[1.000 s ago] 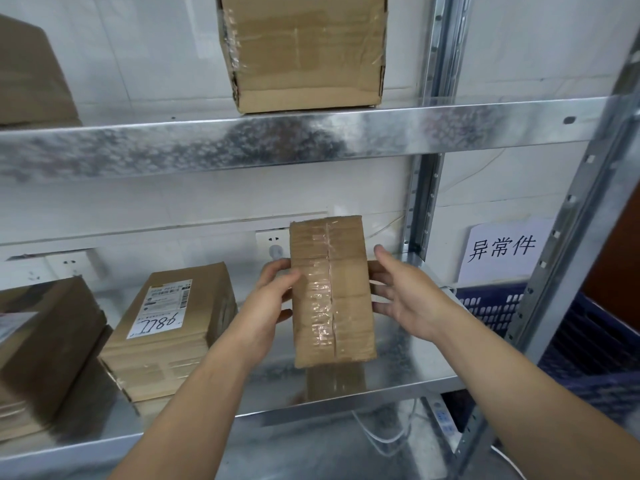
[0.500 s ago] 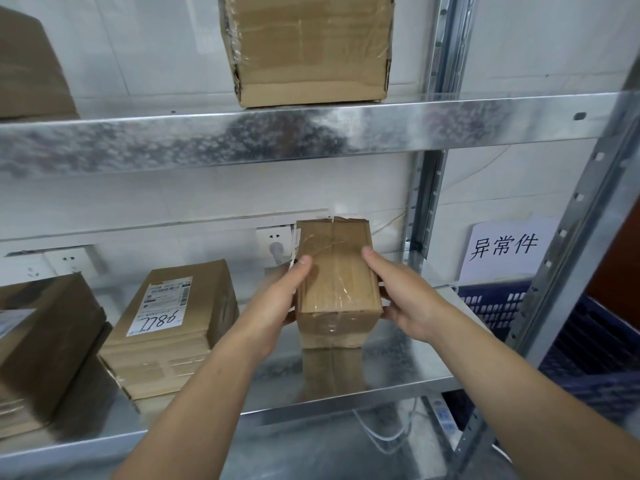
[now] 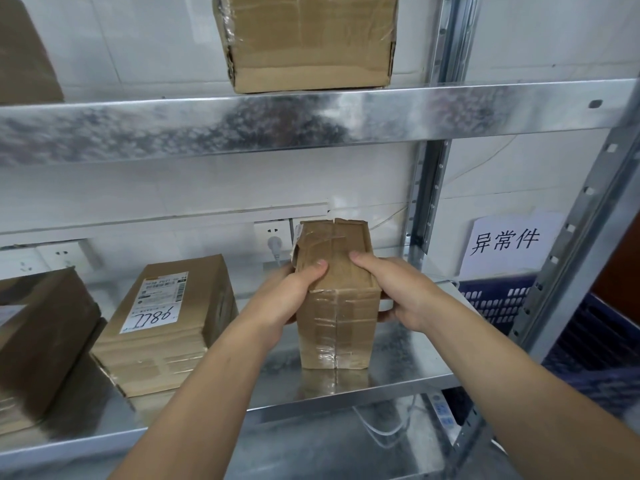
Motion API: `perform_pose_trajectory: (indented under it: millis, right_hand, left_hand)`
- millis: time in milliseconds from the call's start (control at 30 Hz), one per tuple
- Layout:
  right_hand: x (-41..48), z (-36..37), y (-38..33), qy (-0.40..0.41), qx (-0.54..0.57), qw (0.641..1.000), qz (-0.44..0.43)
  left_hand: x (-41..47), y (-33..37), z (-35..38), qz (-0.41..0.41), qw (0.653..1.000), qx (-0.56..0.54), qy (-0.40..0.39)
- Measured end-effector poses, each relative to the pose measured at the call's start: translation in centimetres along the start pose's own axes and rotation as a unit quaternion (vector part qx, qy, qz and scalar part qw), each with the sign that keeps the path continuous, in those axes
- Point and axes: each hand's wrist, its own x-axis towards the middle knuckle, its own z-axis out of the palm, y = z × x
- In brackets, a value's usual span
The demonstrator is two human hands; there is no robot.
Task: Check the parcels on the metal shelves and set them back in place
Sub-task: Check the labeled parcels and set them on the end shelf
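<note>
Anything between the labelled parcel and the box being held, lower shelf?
No parcel. In the head view only the left hand crosses the gap between labelled parcel and held box; the shelf there is bare.

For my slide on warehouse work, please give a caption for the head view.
Left hand and right hand grip a taped parcel standing on the metal shelf, beside a labelled parcel.

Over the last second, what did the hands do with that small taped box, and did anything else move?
The small taped box, held up broad face to the camera, tipped back and came down; it now seems to stand on the lower shelf. The left hand and right hand shifted from its sides to gripping it, thumbs on top. The labelled parcel, upper box and paper sign stayed put.
</note>
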Motion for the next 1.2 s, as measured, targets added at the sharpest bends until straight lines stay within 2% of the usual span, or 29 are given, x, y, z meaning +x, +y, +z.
perform_pose_trajectory:
  millis: [200,633,800,1000,1067,1200]
  right_hand:
    - [0.5,0.1,0.0,0.006,-0.003,1.0,0.006]
    - [-0.4,0.1,0.2,0.009,-0.001,1.0,-0.022]
    - [-1.5,0.2,0.2,0.001,0.032,0.999,-0.033]
    - [-2.0,0.2,-0.1,-0.007,0.134,0.991,-0.029]
    - [-2.0,-0.1,-0.2,0.003,0.176,0.984,-0.016]
    - [-1.6,-0.6,0.3,0.011,0.204,0.979,-0.001]
  left_hand:
    - [0.4,0.2,0.3,-0.008,1.0,0.02,0.008]
    - [-0.5,0.3,0.0,-0.006,1.0,-0.021,0.001]
    - [-1.2,0.3,-0.3,-0.002,0.999,-0.046,-0.007]
    - [-2.0,0.1,-1.2,0.003,0.999,-0.043,-0.014]
    - [-2.1,-0.1,-1.6,0.003,0.999,-0.018,-0.039]
    - [-1.6,-0.9,-2.6,0.054,0.993,-0.026,-0.102]
